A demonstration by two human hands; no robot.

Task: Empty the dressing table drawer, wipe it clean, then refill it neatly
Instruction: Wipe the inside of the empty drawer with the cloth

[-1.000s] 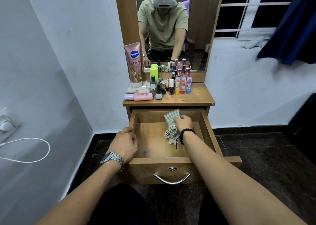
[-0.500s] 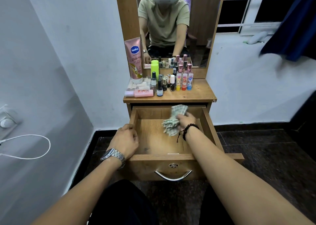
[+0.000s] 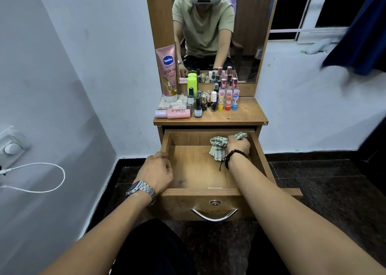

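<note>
The wooden drawer (image 3: pixel 194 170) of the dressing table is pulled out, and only the cloth lies in it. My right hand (image 3: pixel 238 145) presses a checked cloth (image 3: pixel 218 147) into the drawer's back right corner. My left hand (image 3: pixel 155 173) grips the drawer's left wall near the front. On the tabletop (image 3: pixel 246 113) stand a pink Vaseline tube (image 3: pixel 168 72), a lime green bottle (image 3: pixel 192 83), several small nail polish bottles (image 3: pixel 198 105), colourful lip balm tubes (image 3: pixel 228 99) and a pink bottle lying flat (image 3: pixel 174 113).
A mirror (image 3: pixel 215 30) rises behind the tabletop. A white wall stands close on the left, with a socket (image 3: pixel 11 147) and a looping white cable (image 3: pixel 41 176). A window (image 3: pixel 309 9) and a dark blue cloth (image 3: pixel 361 34) are at the upper right. The floor is dark tile.
My right hand has carried the cloth from the middle of the drawer floor back and right into the far corner. My left hand stays on the drawer's left wall.
</note>
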